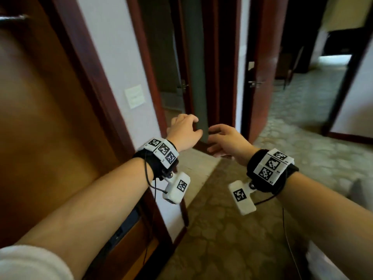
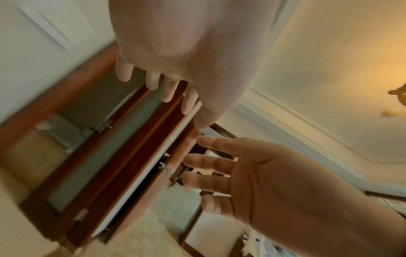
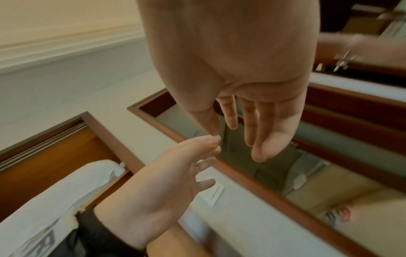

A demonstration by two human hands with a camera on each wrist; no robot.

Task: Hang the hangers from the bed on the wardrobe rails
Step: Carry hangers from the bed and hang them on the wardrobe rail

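Left forearm (image 1: 84, 201), lower left of the head view: bare, white sleeve (image 1: 30, 263) at the corner, marker band (image 1: 161, 150) on the wrist. Left hand (image 1: 184, 132), centre frame: empty, fingers loosely spread and slightly bent. Right hand (image 1: 226, 141), just right of it and not touching: empty, fingers straight and fanned, palm turned toward the left hand. Right forearm (image 1: 323, 197), lower right: bare, with its own marker band (image 1: 271, 166).

Wardrobe door (image 1: 44, 110), left third: orange-brown wood with a dark red frame; a rail (image 1: 14, 18), blurred, may show at upper left. Wall switch (image 1: 134, 96), left of centre, on white wall. Doors (image 1: 260, 63), centre to right: dark red, ajar, metal handles. Carpet (image 1: 222, 229), lower centre and right: pale, patterned.

Hangers and bed: not seen in any view.
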